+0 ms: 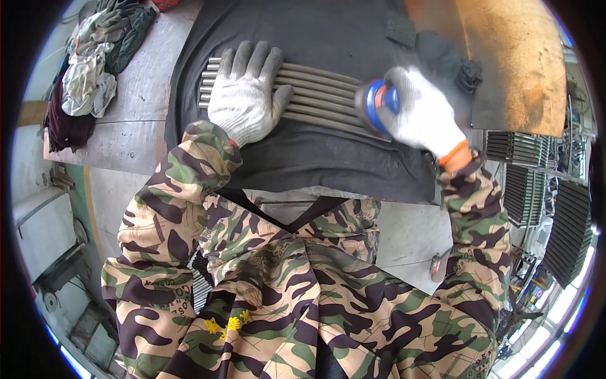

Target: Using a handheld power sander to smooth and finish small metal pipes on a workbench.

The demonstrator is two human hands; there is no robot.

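Several grey metal rods (pixel 319 100) lie side by side on a black cloth (pixel 315 158). My left hand (pixel 246 95), in a white glove with grey fingers, presses flat across the rods near their left end, its fingers stretched out. Toward their right end my right hand (pixel 420 110), also gloved, is closed around a blue round hand sander (pixel 380 104) with an orange-red part. The sander rests over the rods there and hides their tips. Its edge and the right glove look slightly blurred by motion.
Crumpled rags (pixel 95 76) lie on the metal table (pixel 136 101) at the left. A dark pad (pixel 401 30) and a dark cloth (pixel 468 76) lie at the back right, near a rust-brown sheet (pixel 517 63). Stacks of dark bars (pixel 524 189) stand at the right.
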